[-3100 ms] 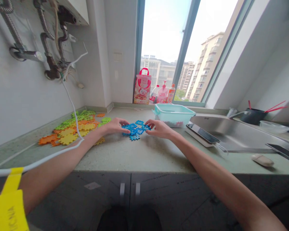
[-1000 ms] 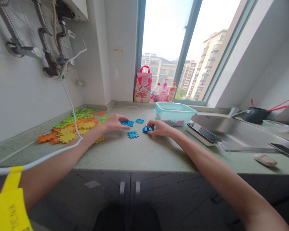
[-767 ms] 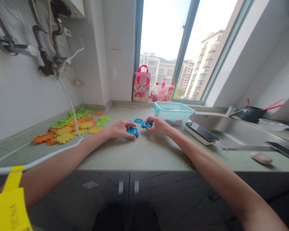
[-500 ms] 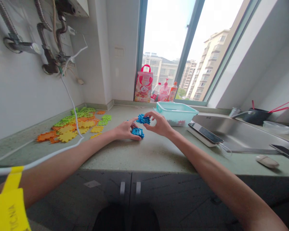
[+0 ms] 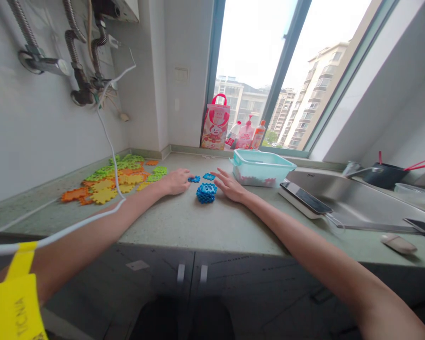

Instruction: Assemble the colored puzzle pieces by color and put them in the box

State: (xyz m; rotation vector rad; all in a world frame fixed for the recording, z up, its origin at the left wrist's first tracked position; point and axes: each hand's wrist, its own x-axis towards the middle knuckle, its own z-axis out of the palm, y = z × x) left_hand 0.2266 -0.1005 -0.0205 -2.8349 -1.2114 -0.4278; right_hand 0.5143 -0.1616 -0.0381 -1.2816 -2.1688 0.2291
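Observation:
A short stack of blue interlocking plastic pieces [image 5: 206,193] stands on the counter between my hands, touched by neither. Beyond it lie two more blue items: a small blue piece [image 5: 194,179] on the left and a flat blue square piece [image 5: 208,176] on the right. My left hand [image 5: 177,182] rests low on the counter, its bent fingers closed at the left end of the small blue piece; part of the grip is hidden. With fingers stretched and spread, my right hand [image 5: 231,185] lies beside the flat square piece, its fingertips close to the edge.
Green, orange and yellow interlocking pieces [image 5: 102,196] are spread at the left. A white cable [image 5: 114,163] hangs over my left forearm. A turquoise tub [image 5: 264,165] holds pinkish pieces at the back right. A phone [image 5: 306,198] on a white box lies before the steel sink [image 5: 343,203].
My hands have let go of the blue pieces, which now form one stack on the counter. Both hands have moved apart, and the two blue items behind show more clearly.

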